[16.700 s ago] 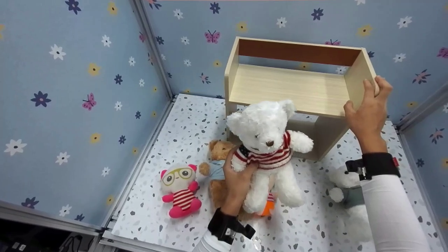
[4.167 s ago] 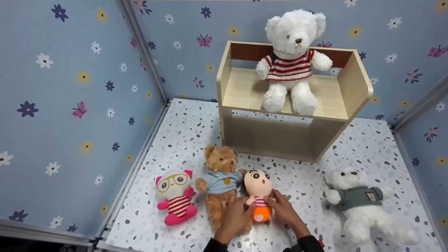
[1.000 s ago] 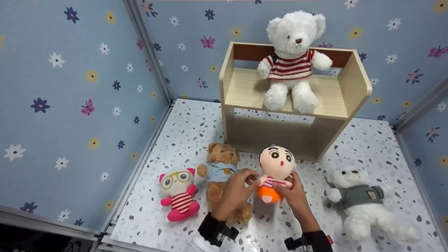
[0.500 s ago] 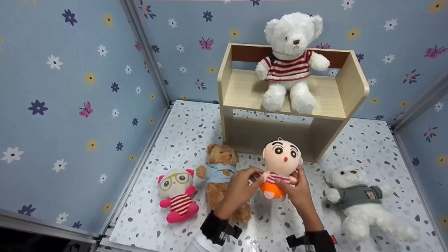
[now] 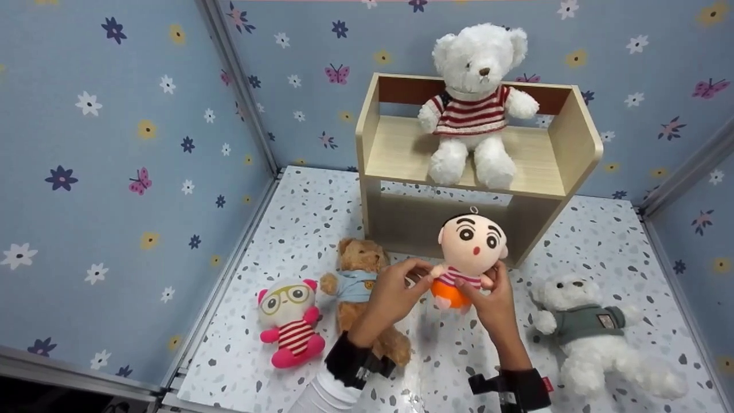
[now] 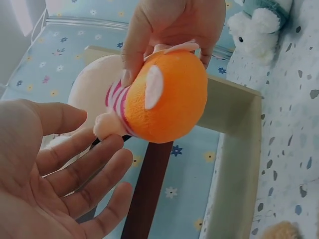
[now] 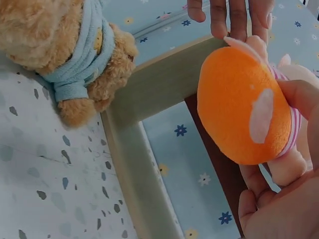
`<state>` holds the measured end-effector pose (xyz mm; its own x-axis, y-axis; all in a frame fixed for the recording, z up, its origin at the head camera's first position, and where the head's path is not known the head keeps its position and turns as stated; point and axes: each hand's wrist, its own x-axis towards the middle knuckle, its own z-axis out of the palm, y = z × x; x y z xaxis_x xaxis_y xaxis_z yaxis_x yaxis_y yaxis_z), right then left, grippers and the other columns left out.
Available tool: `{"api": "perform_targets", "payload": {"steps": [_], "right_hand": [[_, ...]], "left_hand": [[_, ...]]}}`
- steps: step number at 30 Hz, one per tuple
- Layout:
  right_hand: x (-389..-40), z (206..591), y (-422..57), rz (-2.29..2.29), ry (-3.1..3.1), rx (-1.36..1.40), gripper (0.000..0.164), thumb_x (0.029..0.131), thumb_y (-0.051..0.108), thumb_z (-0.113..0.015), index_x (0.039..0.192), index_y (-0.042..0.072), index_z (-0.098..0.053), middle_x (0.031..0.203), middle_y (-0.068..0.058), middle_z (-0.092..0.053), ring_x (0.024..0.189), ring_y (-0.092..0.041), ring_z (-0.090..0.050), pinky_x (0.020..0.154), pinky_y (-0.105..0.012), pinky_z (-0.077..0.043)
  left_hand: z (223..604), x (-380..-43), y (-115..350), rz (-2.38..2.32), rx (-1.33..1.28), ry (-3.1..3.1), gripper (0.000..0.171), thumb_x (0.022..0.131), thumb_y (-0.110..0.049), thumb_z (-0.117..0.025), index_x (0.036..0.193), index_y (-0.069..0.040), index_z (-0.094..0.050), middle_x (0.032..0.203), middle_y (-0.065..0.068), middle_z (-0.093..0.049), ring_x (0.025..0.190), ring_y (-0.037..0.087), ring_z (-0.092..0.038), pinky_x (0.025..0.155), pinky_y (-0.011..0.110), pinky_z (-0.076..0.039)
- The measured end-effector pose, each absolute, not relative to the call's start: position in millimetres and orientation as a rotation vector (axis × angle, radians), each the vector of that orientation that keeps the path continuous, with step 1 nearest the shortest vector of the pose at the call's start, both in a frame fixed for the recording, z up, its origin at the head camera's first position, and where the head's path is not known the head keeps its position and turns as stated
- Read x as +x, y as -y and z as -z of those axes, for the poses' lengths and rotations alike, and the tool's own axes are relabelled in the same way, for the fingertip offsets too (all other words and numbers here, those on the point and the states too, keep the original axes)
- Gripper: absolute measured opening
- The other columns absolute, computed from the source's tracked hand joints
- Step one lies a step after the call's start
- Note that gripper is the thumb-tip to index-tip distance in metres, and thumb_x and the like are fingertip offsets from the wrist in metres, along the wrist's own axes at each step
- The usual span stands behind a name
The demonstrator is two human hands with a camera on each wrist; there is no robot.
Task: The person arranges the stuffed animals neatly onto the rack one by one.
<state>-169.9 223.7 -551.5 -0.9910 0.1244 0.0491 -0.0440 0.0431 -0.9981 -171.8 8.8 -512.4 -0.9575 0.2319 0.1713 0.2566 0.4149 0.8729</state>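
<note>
A plush doll (image 5: 471, 244) with thick black eyebrows, a pink striped shirt and orange shorts is held up in front of the shelf. My right hand (image 5: 496, 303) grips its body, thumb across the shirt and fingers behind. My left hand (image 5: 395, 297) is at the doll's other arm; in the left wrist view its fingers (image 6: 92, 174) are spread and fairly straight, with fingertips right at that small arm. The orange shorts (image 7: 239, 107) face the right wrist camera. A white teddy bear (image 5: 473, 115) in a red striped sweater sits on the upper board of the wooden shelf (image 5: 395, 143).
A brown teddy bear (image 5: 355, 287) in a blue shirt lies beside my left forearm. Left of it is a pink-and-white panda doll (image 5: 293, 335) with yellow glasses. A white bear (image 5: 590, 321) in a green shirt lies at the right. Flowered walls (image 5: 114, 229) enclose the speckled tabletop (image 5: 229, 367).
The white bear went from my left hand to the shelf earlier. The plush doll, first lying beside the brown bear, has been lifted and has moved forward and right toward the shelf.
</note>
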Motion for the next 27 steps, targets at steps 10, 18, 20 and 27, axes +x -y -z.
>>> {"api": "perform_targets", "payload": {"steps": [10, 18, 20, 27], "right_hand": [[-168, 533, -231, -1.981, 2.157, -0.113, 0.072, 0.086, 0.007, -0.082, 0.144, 0.008, -0.04, 0.132, -0.001, -0.058, 0.116, -0.015, -0.058, 0.096, -0.013, -0.05], [-161, 521, -242, -1.985, 2.122, -0.177, 0.074, 0.087, 0.008, -0.081, 0.147, 0.011, -0.038, 0.135, 0.0, -0.056, 0.119, -0.016, -0.056, 0.096, -0.013, -0.051], [-160, 519, -244, -1.992, 2.122, -0.192, 0.074, 0.087, 0.009, -0.081, 0.147, 0.011, -0.038, 0.135, 0.0, -0.055, 0.12, -0.016, -0.056, 0.096, -0.013, -0.051], [-157, 518, -251, -2.048, 2.1, -0.246, 0.074, 0.087, 0.008, -0.08, 0.147, 0.01, -0.037, 0.135, -0.001, -0.055, 0.119, -0.016, -0.055, 0.096, -0.012, -0.05]], "left_hand": [[479, -201, 15, 1.449, -0.325, 2.522, 0.025, 0.097, -0.021, -0.067, 0.122, -0.017, -0.07, 0.107, -0.001, -0.073, 0.096, 0.014, -0.068, 0.084, 0.032, -0.058], [443, -251, 41, 0.931, -0.153, 2.381, 0.047, 0.098, -0.03, -0.067, 0.143, -0.017, -0.057, 0.141, 0.01, -0.058, 0.121, 0.028, -0.062, 0.089, 0.043, -0.057], [439, -263, 45, 0.915, -0.122, 2.38, 0.052, 0.1, -0.033, -0.065, 0.148, -0.019, -0.052, 0.145, 0.013, -0.053, 0.121, 0.03, -0.061, 0.086, 0.044, -0.057], [424, -298, 53, 0.907, -0.087, 2.421, 0.068, 0.1, -0.034, -0.064, 0.16, -0.024, -0.034, 0.149, 0.017, -0.048, 0.114, 0.033, -0.064, 0.078, 0.044, -0.058]]}}
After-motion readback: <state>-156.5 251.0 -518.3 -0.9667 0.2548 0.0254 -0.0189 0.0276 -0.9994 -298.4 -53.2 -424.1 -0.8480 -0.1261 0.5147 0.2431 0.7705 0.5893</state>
